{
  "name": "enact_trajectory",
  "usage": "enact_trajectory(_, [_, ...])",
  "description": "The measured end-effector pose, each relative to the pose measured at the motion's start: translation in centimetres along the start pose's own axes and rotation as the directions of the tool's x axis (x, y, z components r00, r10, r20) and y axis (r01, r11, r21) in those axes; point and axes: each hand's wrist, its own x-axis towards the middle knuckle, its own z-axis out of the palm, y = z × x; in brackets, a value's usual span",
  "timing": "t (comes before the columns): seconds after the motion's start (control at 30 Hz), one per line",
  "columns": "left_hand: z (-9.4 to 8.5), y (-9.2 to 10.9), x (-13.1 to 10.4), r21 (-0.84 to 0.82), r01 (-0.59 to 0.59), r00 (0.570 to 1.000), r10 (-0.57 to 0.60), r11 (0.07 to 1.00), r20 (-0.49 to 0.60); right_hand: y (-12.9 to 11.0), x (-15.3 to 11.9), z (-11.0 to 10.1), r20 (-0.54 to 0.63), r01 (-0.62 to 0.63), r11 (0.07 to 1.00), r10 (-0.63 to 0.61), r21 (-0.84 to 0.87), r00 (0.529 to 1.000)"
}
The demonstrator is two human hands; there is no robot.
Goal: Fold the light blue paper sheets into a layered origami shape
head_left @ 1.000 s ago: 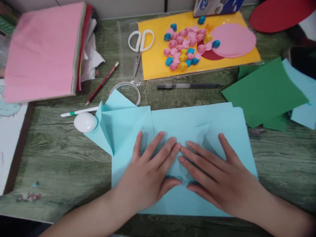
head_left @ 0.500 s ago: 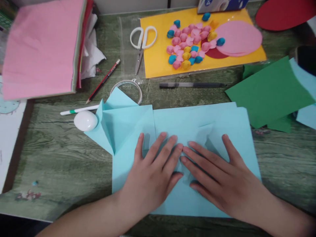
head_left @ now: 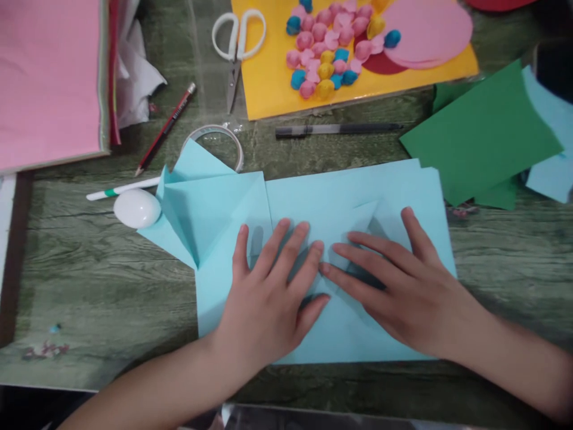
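Note:
Light blue paper sheets [head_left: 308,191] lie stacked in front of me. A smaller blue piece with a raised, folded flap [head_left: 367,210] is on top, partly hidden under my hands. My left hand [head_left: 273,292] presses on it with spread fingers. Beside it, my right hand [head_left: 403,286] rests with its fingers stretched out and their tips on the paper, close to the left fingertips. Neither hand grips anything. A folded light blue paper shape [head_left: 206,209] overlaps the stack's upper left corner, next to a white egg-shaped object [head_left: 136,208].
Beyond the stack lie a black pen [head_left: 340,129], a tape roll [head_left: 239,152], a pencil [head_left: 165,128] and white-handled scissors [head_left: 233,54]. Small coloured pieces [head_left: 320,45] sit on a yellow sheet [head_left: 262,95]. Green paper [head_left: 483,137] is at right, a pink paper stack [head_left: 49,83] at left.
The view has shifted, so the table items appear higher and further left. My right hand's fingers have lifted slightly and spread over the paper; my left hand stays pressed down.

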Motion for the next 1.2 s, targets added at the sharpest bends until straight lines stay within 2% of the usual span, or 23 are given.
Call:
enact_trajectory(0.27, [-0.1, 0.2, -0.1, 0.001, 0.027, 0.999, -0.027, 1.000, 0.038, 0.0, 0.0, 0.1, -0.006, 0.006, 1.000, -0.006, 0.008, 1.000])
enact_trajectory(0.47, [-0.3, 0.0, 0.1, 0.007, 0.029, 0.992, -0.030, 1.000, 0.123, -0.4, -0.3, -1.2, 0.020, 0.019, 0.996, -0.020, 0.088, 1.000])
enact_trajectory(0.6, [-0.3, 0.0, 0.1, -0.001, 0.038, 0.990, -0.037, 0.999, 0.140, -1.2, -0.7, -1.8, 0.068, 0.022, 0.986, -0.034, 0.165, 0.997])
enact_trajectory(0.83, [-0.3, 0.0, 0.0, -0.017, 0.052, 0.984, -0.049, 0.998, 0.174, -1.3, -0.7, -2.0, 0.155, -0.040, 0.983, 0.012, 0.180, 0.988])
enact_trajectory(1.2, [-0.4, -0.1, 0.1, -0.004, 0.060, 0.981, -0.059, 0.998, 0.184, 0.0, -0.6, -2.8, 0.120, -0.108, 0.994, 0.105, 0.024, 0.987])
